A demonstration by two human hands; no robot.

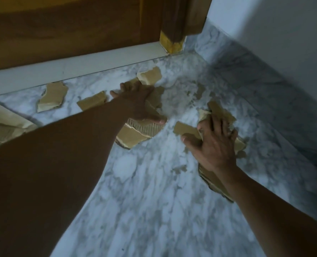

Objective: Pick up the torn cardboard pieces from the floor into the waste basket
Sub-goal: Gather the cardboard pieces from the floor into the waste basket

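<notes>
At the far left edge a large torn sheet point(3, 123) is seen lying flat on the marble floor point(154, 210), partly cut off by the frame and by the left forearm. To its right, near the white door sill point(76, 65) at upper left, two smaller scraps point(51, 98) and point(91, 102) are left loose on the tiles, well apart from each other; they are judged to be next for collection, since neither is touched.

At centre the left hand point(139, 102) is spread palm-down over a cardboard piece w/ exposed corrugation point(135, 132). The fingers are fanned, thumb pressed at the piece's right edge; it looks like a pinning or gathering hold, prob. so several scraps can be drawn together before a lift. Whether the piece is actually gripped can't be told. Just above the fingertips another scrap point(150, 76) sits untouched near the wooden door frame point(172, 23).

At centre right the right hand point(215, 141) is curled over a bunch of cardboard pieces point(220, 112), fingers closed around them, thumb laid on a flat strip point(185, 129). The stack is prob. held this way so that more can be added w/o dropping any. A further piece point(213, 180) shows under the wrist.

The waste basket isn't in view, so no piece is seen in it; the task is judged early on.
</notes>
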